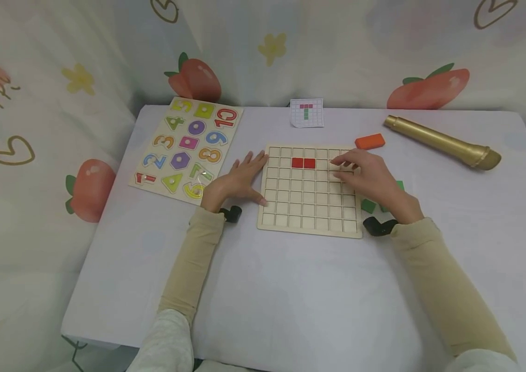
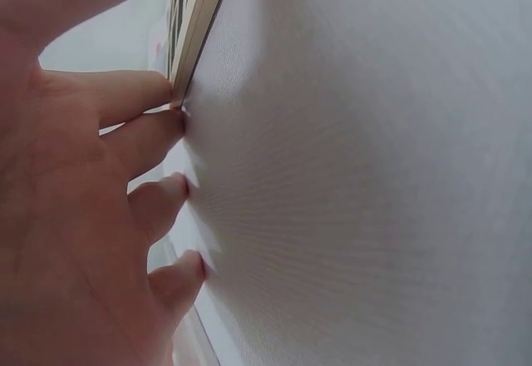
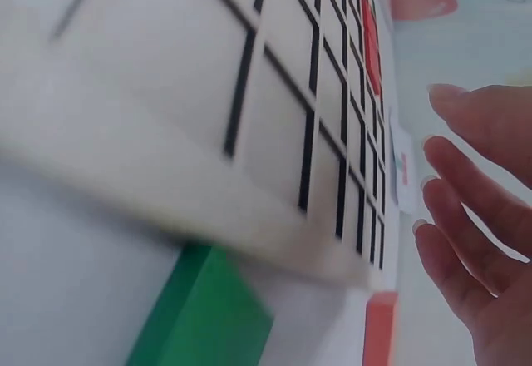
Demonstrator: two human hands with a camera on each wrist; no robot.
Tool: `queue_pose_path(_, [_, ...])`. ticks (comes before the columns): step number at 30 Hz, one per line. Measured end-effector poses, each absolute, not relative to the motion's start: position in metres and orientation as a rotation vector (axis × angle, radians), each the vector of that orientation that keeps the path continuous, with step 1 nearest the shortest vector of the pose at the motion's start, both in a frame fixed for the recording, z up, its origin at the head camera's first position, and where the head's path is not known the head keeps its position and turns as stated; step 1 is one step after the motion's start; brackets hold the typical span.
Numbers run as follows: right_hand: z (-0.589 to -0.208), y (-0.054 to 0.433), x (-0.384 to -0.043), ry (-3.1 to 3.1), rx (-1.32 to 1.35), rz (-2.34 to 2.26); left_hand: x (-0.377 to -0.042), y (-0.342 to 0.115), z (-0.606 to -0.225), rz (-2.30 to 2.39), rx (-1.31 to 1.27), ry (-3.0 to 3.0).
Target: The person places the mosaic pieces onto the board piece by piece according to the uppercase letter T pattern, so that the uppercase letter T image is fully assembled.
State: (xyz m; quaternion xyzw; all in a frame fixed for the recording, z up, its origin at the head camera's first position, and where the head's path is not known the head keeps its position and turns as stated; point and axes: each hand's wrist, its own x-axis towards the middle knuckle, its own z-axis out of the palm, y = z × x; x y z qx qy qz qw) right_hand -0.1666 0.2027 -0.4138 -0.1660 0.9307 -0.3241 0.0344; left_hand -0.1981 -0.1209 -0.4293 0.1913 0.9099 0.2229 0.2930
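Note:
A pale wooden grid board (image 1: 309, 196) lies on the table. Two red square tiles (image 1: 303, 163) sit side by side in its second row from the back. My left hand (image 1: 239, 181) has its fingers spread, with thumb and fingertips against the board's left edge; the left wrist view shows fingertips (image 2: 195, 264) on the tabletop. Over the board's right part hovers my right hand (image 1: 367, 173), thumb and fingers apart with nothing between them. Beside the board's right edge are green blocks (image 1: 368, 206), partly hidden under the right hand and wrist; one green block (image 3: 208, 308) shows large in the right wrist view.
An orange block (image 1: 369, 141) lies behind the board's back right corner. Farther right is a gold microphone-shaped object (image 1: 444, 142). A small card (image 1: 306, 112) with a red and green T-shaped grid pattern lies at the back. On the left is a number-and-shape puzzle board (image 1: 184, 150).

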Motion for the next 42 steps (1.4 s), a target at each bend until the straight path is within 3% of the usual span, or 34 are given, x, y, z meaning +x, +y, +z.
queue_pose_path(28, [-0.418,0.286,-0.117,2.936,-0.384,-0.843,-0.194,-0.119,-0.424,0.599,0.510,2.425])
queue_pose_path(42, [-0.421,0.304,-0.115,2.802,-0.380,-0.749,-0.195,-0.119,-0.425,0.594,0.510,2.427])
